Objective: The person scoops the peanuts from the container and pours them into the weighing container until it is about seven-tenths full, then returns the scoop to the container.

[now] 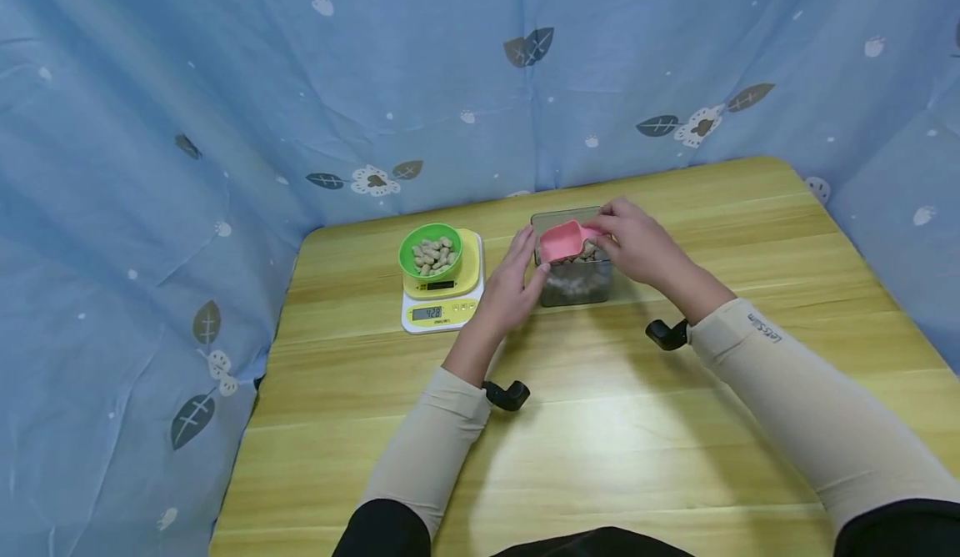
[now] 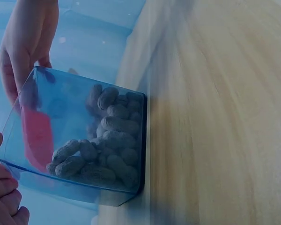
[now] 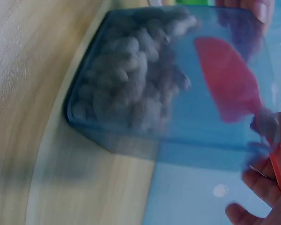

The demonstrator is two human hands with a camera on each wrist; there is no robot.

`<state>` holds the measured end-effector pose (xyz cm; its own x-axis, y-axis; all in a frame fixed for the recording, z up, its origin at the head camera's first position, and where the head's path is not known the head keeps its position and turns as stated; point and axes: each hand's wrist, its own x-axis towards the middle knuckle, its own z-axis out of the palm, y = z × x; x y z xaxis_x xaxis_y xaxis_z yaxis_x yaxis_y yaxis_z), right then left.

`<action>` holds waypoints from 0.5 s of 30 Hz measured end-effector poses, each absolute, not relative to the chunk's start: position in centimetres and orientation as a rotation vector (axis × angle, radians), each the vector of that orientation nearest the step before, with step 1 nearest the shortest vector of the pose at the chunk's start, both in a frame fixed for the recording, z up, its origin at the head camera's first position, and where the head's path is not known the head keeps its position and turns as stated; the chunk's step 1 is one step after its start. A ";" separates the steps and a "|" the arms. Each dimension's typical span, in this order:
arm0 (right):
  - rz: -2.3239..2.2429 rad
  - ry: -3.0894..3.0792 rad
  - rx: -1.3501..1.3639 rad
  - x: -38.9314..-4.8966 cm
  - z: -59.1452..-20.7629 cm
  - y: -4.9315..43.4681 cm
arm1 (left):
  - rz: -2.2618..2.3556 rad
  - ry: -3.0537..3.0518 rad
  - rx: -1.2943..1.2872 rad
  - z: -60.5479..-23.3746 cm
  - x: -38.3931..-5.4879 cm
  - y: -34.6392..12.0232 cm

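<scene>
My right hand (image 1: 634, 242) pinches the handle of a pink scoop (image 1: 562, 242). The scoop is inside the upper part of a clear, dark-tinted plastic box (image 1: 576, 286), above the unshelled peanuts (image 2: 117, 136). In the right wrist view the scoop (image 3: 227, 77) shows through the wall, tilted, and I see no peanuts in it. My left hand (image 1: 513, 282) touches the box's left side near the rim, its fingers fairly straight and the thumb by the front corner. A green bowl (image 1: 405, 258) with peanuts stands on a yellow-and-white kitchen scale (image 1: 469, 282), left of that hand.
The scale's display (image 1: 427, 313) shows digits that look like 428. Box and scale stand side by side on a wooden table (image 1: 600, 424), toward its back edge. Blue patterned curtains (image 1: 480, 82) hang behind it and at the sides.
</scene>
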<state>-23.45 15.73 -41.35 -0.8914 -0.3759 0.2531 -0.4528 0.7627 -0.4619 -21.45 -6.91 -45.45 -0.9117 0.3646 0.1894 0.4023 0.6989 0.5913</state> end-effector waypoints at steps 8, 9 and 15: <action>0.807 -2.941 0.582 -23.8 -41.9 14.7 | -1.020 -2.843 -0.670 -45.5 -21.2 -6.4; 0.804 -2.954 0.575 -23.9 -41.9 14.7 | -1.017 -2.846 -0.667 -45.6 -21.2 -6.4; 0.739 -2.953 0.585 -23.9 -42.2 14.4 | -0.987 -2.872 -0.656 -45.5 -21.2 -6.7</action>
<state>-23.87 14.44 -42.24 -0.9280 -0.3493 0.1300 -0.3693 0.8154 -0.4458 -21.18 -6.74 -45.49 -0.9104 0.3791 0.1658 0.4009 0.7092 0.5798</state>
